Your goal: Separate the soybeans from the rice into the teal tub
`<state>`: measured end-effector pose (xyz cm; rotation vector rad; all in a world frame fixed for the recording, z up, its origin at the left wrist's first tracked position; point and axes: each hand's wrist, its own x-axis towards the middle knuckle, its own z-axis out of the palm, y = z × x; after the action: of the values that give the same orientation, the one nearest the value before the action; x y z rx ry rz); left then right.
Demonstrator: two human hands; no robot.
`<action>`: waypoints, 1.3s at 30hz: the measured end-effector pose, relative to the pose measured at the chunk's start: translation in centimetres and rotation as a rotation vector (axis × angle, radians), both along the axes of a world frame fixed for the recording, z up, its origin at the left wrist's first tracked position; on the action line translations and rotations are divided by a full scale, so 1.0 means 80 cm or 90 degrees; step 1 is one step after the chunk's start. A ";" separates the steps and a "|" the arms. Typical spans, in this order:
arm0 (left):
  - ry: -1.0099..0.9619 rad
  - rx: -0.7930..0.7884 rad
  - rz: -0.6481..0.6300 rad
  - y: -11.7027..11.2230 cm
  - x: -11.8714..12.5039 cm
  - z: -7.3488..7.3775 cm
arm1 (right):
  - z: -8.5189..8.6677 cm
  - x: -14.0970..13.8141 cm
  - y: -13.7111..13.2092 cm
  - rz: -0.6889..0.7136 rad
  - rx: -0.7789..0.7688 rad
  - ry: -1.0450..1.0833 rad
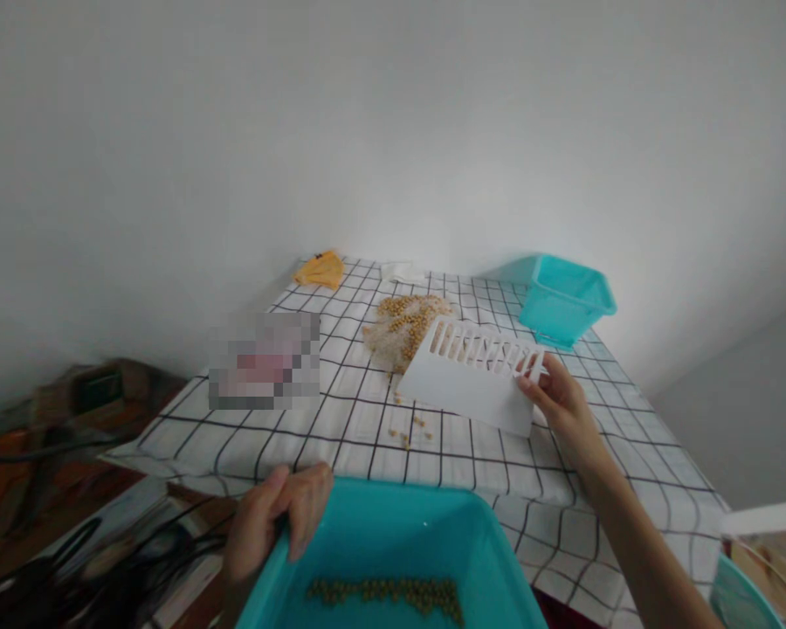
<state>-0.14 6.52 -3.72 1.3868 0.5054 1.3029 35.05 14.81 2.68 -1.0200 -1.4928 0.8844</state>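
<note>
My left hand (294, 507) is closed over the far left rim of a teal plastic basin (393, 515), which sits below the table's front edge. Small greenish-brown beans (393, 590) lie along the basin's bottom. My right hand (560, 397) pinches the right end of a white plastic board (468, 389) with a row of long slots along its upper edge. The board leans at a slant on the table, partly hiding a heap of yellowish beans (403, 323) behind it. Several loose beans (406, 434) are scattered in front of the board.
A white cloth with a black grid (360, 411) covers the table. A second teal basin (567, 293) stands at the back right. An orange-yellow cloth or bag (320, 269) and a white piece (403, 273) lie at the back. Cables and clutter (137, 559) fill the lower left.
</note>
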 end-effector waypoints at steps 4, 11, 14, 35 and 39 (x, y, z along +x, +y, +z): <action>0.010 0.007 -0.013 0.000 -0.001 0.001 | -0.005 0.004 0.000 0.005 -0.027 -0.004; -0.023 0.000 0.013 -0.003 0.004 0.001 | -0.005 0.004 -0.003 0.001 -0.035 -0.006; -0.014 0.005 -0.002 -0.003 0.004 0.001 | -0.004 0.002 -0.004 0.017 -0.044 0.007; -0.020 -0.002 -0.005 -0.003 0.003 0.002 | -0.009 0.009 0.003 -0.042 0.003 0.011; -0.014 -0.001 -0.012 -0.004 0.002 0.002 | -0.010 0.012 0.004 -0.048 -0.006 0.032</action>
<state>0.00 6.21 -3.58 1.3712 0.4778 1.3003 36.04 15.10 1.86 -1.0470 -1.3999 0.8581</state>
